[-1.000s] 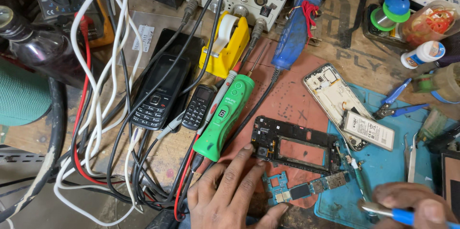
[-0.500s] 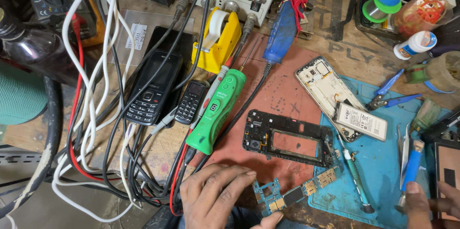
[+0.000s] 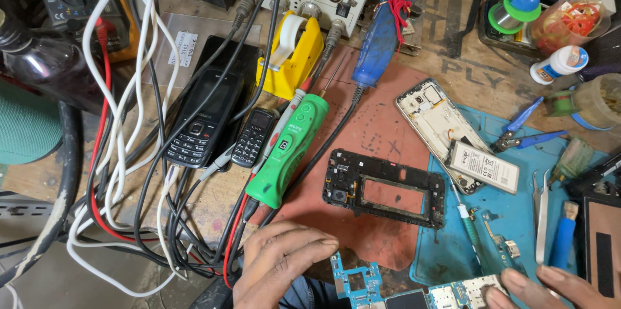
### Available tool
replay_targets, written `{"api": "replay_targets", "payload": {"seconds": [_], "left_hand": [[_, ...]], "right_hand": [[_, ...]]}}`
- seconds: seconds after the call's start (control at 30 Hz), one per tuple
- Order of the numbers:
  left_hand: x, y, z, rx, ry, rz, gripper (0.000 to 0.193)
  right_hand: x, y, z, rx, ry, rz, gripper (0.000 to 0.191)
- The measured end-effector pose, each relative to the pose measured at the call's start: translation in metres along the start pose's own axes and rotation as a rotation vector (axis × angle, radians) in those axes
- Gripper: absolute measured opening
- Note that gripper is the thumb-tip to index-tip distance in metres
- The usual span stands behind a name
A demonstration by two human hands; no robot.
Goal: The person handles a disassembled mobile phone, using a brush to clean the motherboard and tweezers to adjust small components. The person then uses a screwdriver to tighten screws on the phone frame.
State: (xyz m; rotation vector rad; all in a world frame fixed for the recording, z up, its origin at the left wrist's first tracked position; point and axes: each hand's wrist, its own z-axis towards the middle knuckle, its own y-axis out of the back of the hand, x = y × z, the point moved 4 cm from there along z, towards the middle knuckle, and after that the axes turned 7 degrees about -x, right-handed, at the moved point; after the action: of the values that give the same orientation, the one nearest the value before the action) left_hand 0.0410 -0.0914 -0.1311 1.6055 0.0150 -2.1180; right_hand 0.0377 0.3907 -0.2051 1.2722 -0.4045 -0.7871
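A blue phone circuit board lies at the bottom edge, across a red mat and a blue mat. My left hand rests with bent fingers at the board's left end, thumb against it. My right hand comes in from the bottom right, fingertips on the board's right end. A blue-handled brush lies on the blue mat just above this hand, beside metal tweezers. A black phone frame sits just beyond both hands.
A green pen-shaped tool, two keypad phones, and tangled cables fill the left. An open phone body with a battery, blue pliers, a yellow tape dispenser, a blue soldering tool and jars crowd the back.
My right hand has set the blue-handled brush down on the blue mat and moved left onto the board's right end. The view has shifted so that things sit lower and farther left.
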Motion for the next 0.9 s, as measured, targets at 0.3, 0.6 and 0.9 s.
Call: {"api": "replay_targets", "payload": {"seconds": [0.3, 0.6, 0.9], "left_hand": [[-0.019, -0.017, 0.03, 0.038, -0.228, 0.162, 0.103], [-0.032, -0.06, 0.07, 0.238, -0.35, 0.308, 0.084], [-0.026, -0.038, 0.057, 0.424, -0.406, 0.289, 0.08]], "right_hand": [[-0.011, -0.007, 0.057, -0.098, -0.91, 0.518, 0.047], [0.027, 0.028, 0.095, -0.309, -1.126, 0.76, 0.056], [0.015, 0.013, 0.084, -0.157, -1.119, 1.02, 0.057]]}}
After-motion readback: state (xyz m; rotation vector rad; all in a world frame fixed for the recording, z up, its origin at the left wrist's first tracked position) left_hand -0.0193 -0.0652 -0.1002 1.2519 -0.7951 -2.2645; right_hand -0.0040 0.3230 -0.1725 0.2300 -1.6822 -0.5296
